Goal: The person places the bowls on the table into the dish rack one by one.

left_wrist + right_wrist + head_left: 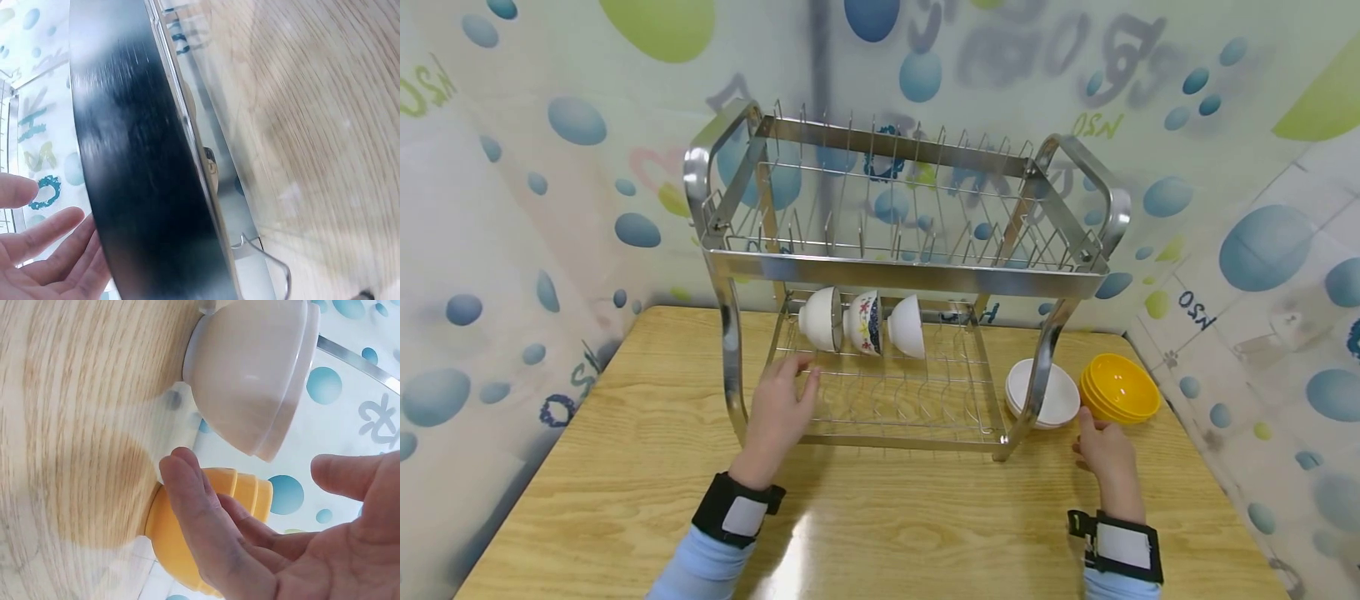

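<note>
Looking over the counter [917, 517], we see the two-tier metal rack [902, 273]; at its near left the left hand [781, 404], relaxed, holding nothing; the right hand [1108, 457], loosely spread, grasping nothing, beside stacked yellow bowls [1122, 387] and white bowls [1060, 396] on the right.

"Where are the white bowls [1063, 396]?"
"Nested upright just right of the rack [902, 271], partly behind its front leg."
"And the yellow bowls [1123, 387]?"
"Also nested, rims up, just beyond the white ones."
"What's the rack like?"
"Shiny metal, two tiers, standing upright. Its lower tier holds a row of three tipped bowls [907, 327], openings facing right; the middle one is flower-patterned, its neighbours whitish."
</note>
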